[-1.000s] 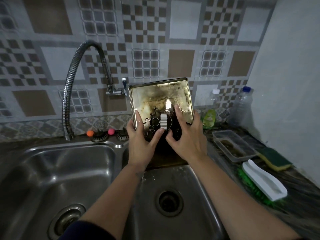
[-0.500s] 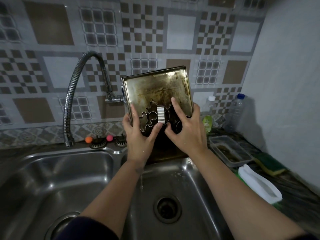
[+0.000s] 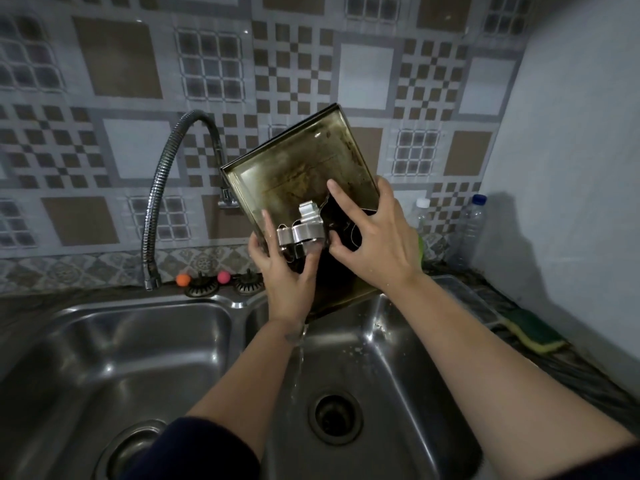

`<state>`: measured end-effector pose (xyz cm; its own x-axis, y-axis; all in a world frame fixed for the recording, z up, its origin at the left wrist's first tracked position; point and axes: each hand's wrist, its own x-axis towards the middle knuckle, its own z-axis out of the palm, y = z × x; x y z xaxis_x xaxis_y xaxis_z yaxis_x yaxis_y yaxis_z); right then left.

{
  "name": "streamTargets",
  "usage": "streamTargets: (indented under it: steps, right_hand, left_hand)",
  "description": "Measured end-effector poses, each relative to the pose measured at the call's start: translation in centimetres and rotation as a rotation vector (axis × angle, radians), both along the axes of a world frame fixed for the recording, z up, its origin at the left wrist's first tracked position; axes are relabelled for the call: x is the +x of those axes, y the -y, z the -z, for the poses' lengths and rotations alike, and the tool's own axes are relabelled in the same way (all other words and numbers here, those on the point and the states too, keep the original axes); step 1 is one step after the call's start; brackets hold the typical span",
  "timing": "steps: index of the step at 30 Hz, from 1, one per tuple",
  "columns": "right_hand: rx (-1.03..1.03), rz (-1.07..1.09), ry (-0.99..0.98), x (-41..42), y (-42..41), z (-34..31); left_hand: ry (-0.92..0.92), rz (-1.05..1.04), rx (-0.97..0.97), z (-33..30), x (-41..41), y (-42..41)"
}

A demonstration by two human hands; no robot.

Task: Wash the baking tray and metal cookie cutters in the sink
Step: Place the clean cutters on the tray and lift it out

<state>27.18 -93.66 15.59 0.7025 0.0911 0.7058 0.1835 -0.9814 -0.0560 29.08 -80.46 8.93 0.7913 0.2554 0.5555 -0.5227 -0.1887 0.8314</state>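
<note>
While water runs off its low corner into the right sink basin [image 3: 408, 344], you tilt the baking tray [image 3: 298, 168] toward twelve o'clock, left hand [image 3: 287, 271] and right hand [image 3: 377, 237] gripping its edges and pinning the cookie cutters [image 3: 300, 230] against sliding.

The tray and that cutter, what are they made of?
Tray: likely metal, thin with a folded rim, dull and stained brown. Cutter: shiny bent metal strip, bright reflections, probably steel or tin; can't tell which.

No text, label or number is legible.
</note>
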Motion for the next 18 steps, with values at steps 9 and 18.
streamTargets:
  steps: [9, 18]
  right_hand:
    - [0.044, 0.069, -0.045, -1.7, -1.2, 1.7]
    - [0.21, 0.145, -0.172, -4.6, -3.6, 7.0]
  left_hand:
    - [0.019, -0.047, 0.046, 0.3, -1.1, -1.7]
    - [-0.192, -0.01, 0.227, 3.5, -4.0, -4.2]
